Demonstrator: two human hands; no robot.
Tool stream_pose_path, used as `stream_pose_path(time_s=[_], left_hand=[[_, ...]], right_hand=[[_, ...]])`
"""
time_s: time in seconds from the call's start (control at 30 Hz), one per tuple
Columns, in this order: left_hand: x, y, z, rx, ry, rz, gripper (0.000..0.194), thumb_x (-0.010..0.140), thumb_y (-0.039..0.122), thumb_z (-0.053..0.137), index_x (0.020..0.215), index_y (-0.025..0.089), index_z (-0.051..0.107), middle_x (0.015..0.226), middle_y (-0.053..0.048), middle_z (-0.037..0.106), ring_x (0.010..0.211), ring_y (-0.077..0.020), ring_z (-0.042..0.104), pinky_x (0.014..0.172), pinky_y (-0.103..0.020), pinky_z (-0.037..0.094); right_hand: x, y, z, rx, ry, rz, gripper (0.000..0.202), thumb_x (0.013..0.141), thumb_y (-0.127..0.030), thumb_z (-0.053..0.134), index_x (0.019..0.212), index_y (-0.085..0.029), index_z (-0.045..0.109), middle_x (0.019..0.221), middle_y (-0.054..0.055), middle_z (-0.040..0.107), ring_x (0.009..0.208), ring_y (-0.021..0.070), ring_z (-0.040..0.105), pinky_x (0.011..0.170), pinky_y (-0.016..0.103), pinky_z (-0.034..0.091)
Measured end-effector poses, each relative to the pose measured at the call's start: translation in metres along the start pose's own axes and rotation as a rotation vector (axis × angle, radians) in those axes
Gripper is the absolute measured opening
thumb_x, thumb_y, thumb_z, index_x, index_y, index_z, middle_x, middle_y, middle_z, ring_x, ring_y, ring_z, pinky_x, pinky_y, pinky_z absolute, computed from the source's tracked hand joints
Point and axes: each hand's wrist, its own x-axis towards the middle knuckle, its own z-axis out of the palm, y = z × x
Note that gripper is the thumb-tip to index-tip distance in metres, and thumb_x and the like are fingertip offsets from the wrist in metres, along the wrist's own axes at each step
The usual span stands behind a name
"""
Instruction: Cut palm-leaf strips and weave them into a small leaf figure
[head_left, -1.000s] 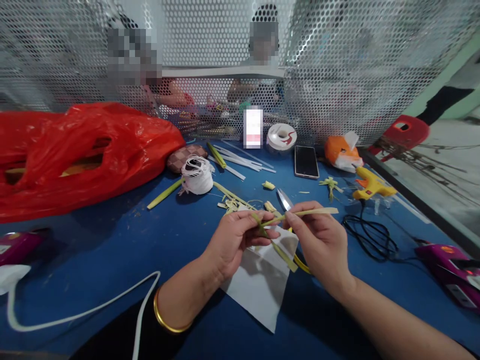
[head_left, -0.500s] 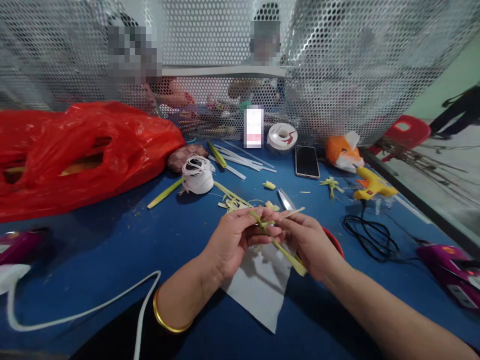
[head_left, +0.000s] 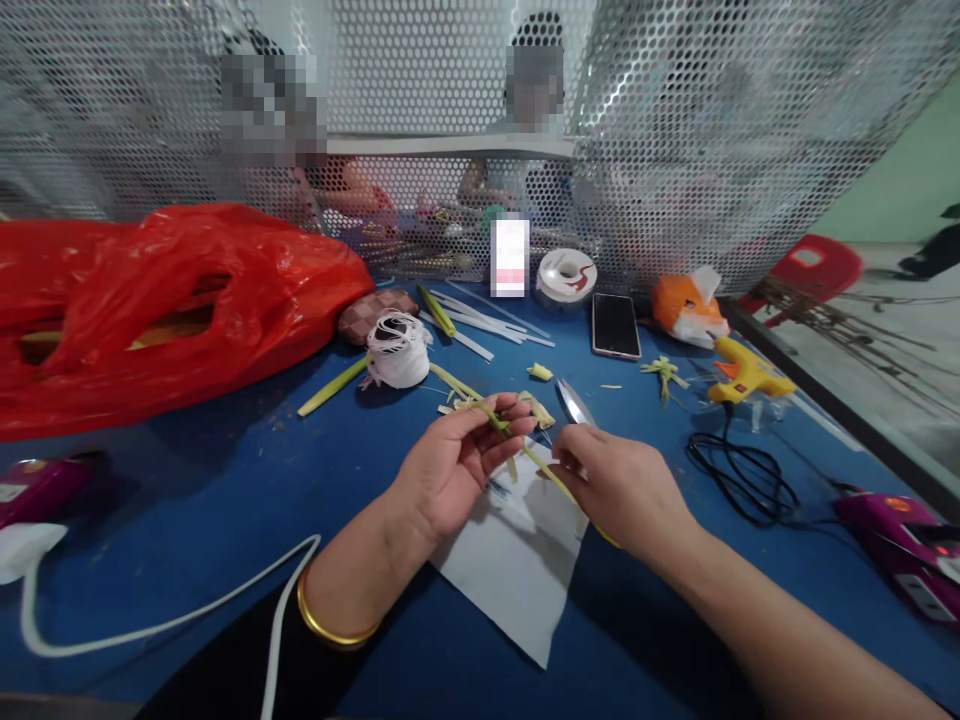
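Note:
My left hand [head_left: 461,465] pinches a small piece of folded or knotted green leaf strip [head_left: 495,418] between thumb and fingers, the other fingers loosely curled. A pale-green length of the leaf strip [head_left: 551,472] runs down to the right. My right hand [head_left: 626,485] is closed around that length, its fingertips partly hidden; the end shows below the hand. Just beyond the right fingers lie scissors [head_left: 574,398], blades outward, their handles hidden by the hand. Under both hands lies a white paper sheet [head_left: 517,590]. Leaf scraps [head_left: 540,410] are behind the left fingertips.
Around the blue table stand a white cord bundle [head_left: 400,350], a tape roll [head_left: 568,275], a phone [head_left: 616,325], a yellow glue gun [head_left: 750,370] with black cable and a leaf figure [head_left: 663,374]. A red plastic bag [head_left: 247,300] fills the left. People sit behind the mesh.
My hands have moved apart. The left hand shifted slightly left with the knotted leaf piece; my right hand drew back and closed lower along the strip.

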Motion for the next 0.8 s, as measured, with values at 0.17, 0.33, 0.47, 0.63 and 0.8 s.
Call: stream_pose_path(time_s=[0.17, 0.33, 0.47, 0.63, 0.8], left_hand=[[-0.002, -0.001, 0.001, 0.079, 0.015, 0.056, 0.016, 0.088, 0.011, 0.056, 0.085, 0.008, 0.071, 0.085, -0.01, 0.075, 0.074, -0.0148, 0.072, 0.065, -0.02, 0.059], [-0.001, -0.004, 0.0, 0.133, -0.023, 0.0, 0.014, 0.087, 0.011, 0.058, 0.086, 0.007, 0.071, 0.084, -0.011, 0.075, 0.074, -0.016, 0.073, 0.065, -0.019, 0.059], [0.003, -0.002, -0.002, 0.024, 0.008, -0.111, 0.017, 0.089, 0.008, 0.053, 0.089, 0.005, 0.07, 0.083, -0.012, 0.075, 0.072, -0.016, 0.073, 0.064, -0.019, 0.06], [0.005, 0.001, -0.002, -0.039, 0.039, -0.156, 0.023, 0.091, 0.006, 0.047, 0.09, 0.004, 0.069, 0.079, -0.013, 0.075, 0.069, -0.0163, 0.073, 0.061, -0.02, 0.06], [0.003, -0.004, -0.003, 0.039, -0.007, -0.13, 0.018, 0.088, 0.008, 0.053, 0.085, 0.006, 0.071, 0.082, -0.011, 0.075, 0.073, -0.0153, 0.073, 0.064, -0.019, 0.059]], right_hand=[[0.001, -0.005, -0.006, 0.13, 0.205, -0.261, 0.011, 0.093, -0.026, 0.053, 0.095, -0.016, 0.058, 0.072, 0.002, 0.067, 0.059, 0.0144, 0.061, 0.056, 0.026, 0.044], [0.0, -0.008, -0.009, 0.029, 0.183, -0.496, 0.017, 0.094, -0.012, 0.049, 0.099, -0.017, 0.065, 0.081, 0.004, 0.069, 0.069, 0.0148, 0.061, 0.065, 0.028, 0.045], [0.004, -0.005, -0.009, 0.003, 0.246, -0.496, 0.021, 0.094, -0.01, 0.047, 0.09, -0.015, 0.067, 0.083, 0.006, 0.068, 0.074, 0.016, 0.061, 0.07, 0.03, 0.047], [0.008, -0.002, -0.011, -0.083, 0.218, -0.57, 0.022, 0.095, -0.009, 0.046, 0.097, -0.012, 0.068, 0.084, 0.008, 0.07, 0.075, 0.0169, 0.062, 0.075, 0.032, 0.048], [0.004, -0.005, -0.01, 0.008, 0.197, -0.662, 0.016, 0.092, -0.009, 0.052, 0.095, -0.012, 0.067, 0.082, 0.007, 0.072, 0.074, 0.0172, 0.064, 0.08, 0.035, 0.049]])
